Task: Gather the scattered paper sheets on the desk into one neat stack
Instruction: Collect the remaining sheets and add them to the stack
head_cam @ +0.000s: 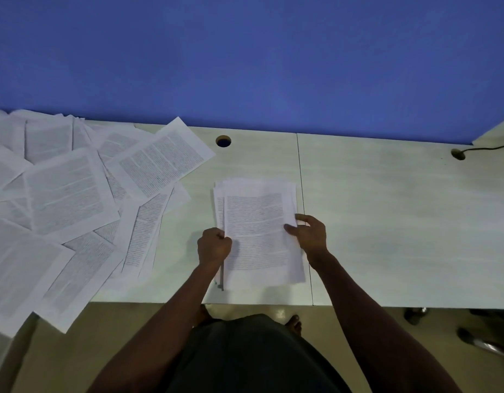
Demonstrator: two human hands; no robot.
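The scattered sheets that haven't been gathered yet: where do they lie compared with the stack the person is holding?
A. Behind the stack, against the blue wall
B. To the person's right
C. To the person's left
C: the loose sheets spread over the desk's left end, while both hands grip the stack at centre.

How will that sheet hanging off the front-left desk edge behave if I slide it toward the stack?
The overhanging sheet is probably floppy: it is thin printed paper with its corner past the desk edge, so it may droop. Being light, it should slide easily, yet neighbouring scattered sheets overlap it and may drag along.
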